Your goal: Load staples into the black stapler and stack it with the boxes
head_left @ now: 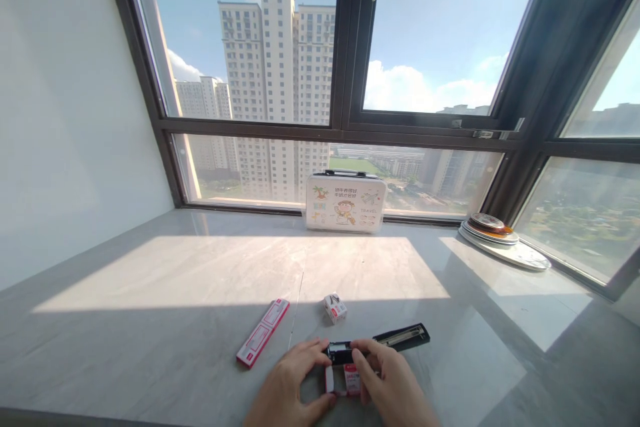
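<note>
Both my hands meet at the bottom centre over a black stapler (395, 338) lying open on the grey stone sill. My left hand (290, 383) pinches the stapler's near end with thumb and fingers. My right hand (387, 377) grips the same end from the right, fingers curled over it. Under my hands sits a small red and white box (345, 380), partly hidden. A tiny white and red staple box (335, 307) lies just beyond my hands. A long flat red and white pack (263, 332) lies to the left.
A white tin case with cartoon print (345, 203) stands against the window at the back. Stacked plates (500, 239) rest at the back right. A white wall (60, 113) borders the left. Sunlight falls across the sill (200, 273).
</note>
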Demonstrator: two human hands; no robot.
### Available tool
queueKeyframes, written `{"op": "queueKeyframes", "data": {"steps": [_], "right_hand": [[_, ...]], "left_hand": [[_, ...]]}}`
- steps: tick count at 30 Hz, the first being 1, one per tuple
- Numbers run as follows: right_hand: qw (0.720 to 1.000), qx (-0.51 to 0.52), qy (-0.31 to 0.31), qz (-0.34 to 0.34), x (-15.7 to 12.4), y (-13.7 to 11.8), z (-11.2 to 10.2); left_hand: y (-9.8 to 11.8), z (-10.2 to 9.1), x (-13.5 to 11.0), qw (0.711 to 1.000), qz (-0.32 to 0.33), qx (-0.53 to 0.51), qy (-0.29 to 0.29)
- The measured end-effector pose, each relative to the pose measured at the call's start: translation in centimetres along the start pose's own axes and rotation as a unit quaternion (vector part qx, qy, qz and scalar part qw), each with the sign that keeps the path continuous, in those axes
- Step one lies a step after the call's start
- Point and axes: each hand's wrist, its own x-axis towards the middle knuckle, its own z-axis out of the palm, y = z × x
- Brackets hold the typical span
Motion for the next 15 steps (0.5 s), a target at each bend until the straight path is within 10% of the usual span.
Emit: {"op": "queueKeyframes", "data": {"steps": [9, 15], "right_hand": [[0.987, 0.154, 0.018, 0.053, 1.0, -1.1, 2.5], [0.997, 0.065, 0.035, -0.020, 1.7, -1.4, 3.4]], "left_hand": [[-0.1, -0.1, -0.1, 1.000, 0.003, -0.010, 0.005], [0.1, -0.2, 0.0, 1.000, 0.009, -0.014, 0.008]]}}
